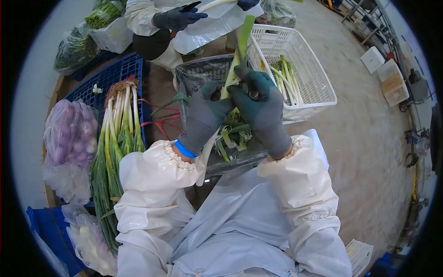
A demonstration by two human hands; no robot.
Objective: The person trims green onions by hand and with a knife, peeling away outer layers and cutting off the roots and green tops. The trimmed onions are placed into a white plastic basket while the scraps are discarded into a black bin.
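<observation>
A long leek [231, 73] slants up and away in front of me, its green end high and its white end low by my left forearm. My left hand [205, 115], in a grey and dark green glove, is closed around its middle. Close beside it, my right hand [262, 108] is closed on what looks like a small knife; the round handle end [253, 94] shows in the palm and a dark blade lies against the leek. Below both hands, leek trimmings [236, 134] lie in a crate lined with dark plastic [251, 161].
Untrimmed leeks [122, 120] lie on a blue pallet [117, 74] at left, near a bag of purple onions [71, 131]. A white crate [318, 76] holding trimmed leeks stands at right. Opposite, a co-worker's gloved hand [177, 19] holds a dark-handled tool beside a pale stalk.
</observation>
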